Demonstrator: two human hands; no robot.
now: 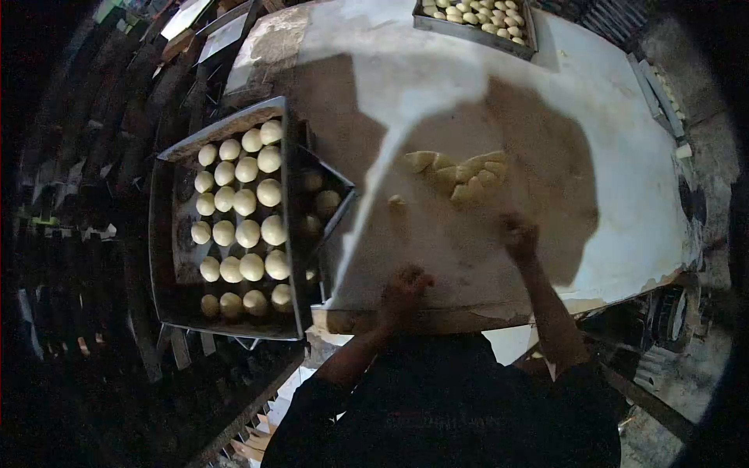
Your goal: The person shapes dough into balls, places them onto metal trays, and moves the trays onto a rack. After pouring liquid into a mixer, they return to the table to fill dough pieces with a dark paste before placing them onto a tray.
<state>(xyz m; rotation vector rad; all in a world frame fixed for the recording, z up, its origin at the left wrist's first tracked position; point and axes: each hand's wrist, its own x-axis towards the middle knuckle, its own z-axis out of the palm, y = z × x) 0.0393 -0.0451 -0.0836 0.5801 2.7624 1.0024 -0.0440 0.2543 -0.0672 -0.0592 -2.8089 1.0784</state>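
Observation:
My left hand [404,293] is at the near edge of the worktable, its fingers curled down; whatever may be under them is hidden. Farther forward and to the right, my right hand [520,235] is closed with the fingers bent in, and I cannot make out anything inside it. Beyond both hands lies a cluster of cut dough pieces [460,175], pale yellow and touching one another. A small single piece of dough [397,202] sits apart, left of the cluster. Both hands are in dim shadow.
At the left stands a metal tray [295,234] with rows of round dough balls [245,203], above another tray [341,204] holding more. A second filled tray [476,34] is at the far edge of the worktable [632,187]. Another tray [655,93] is at the right.

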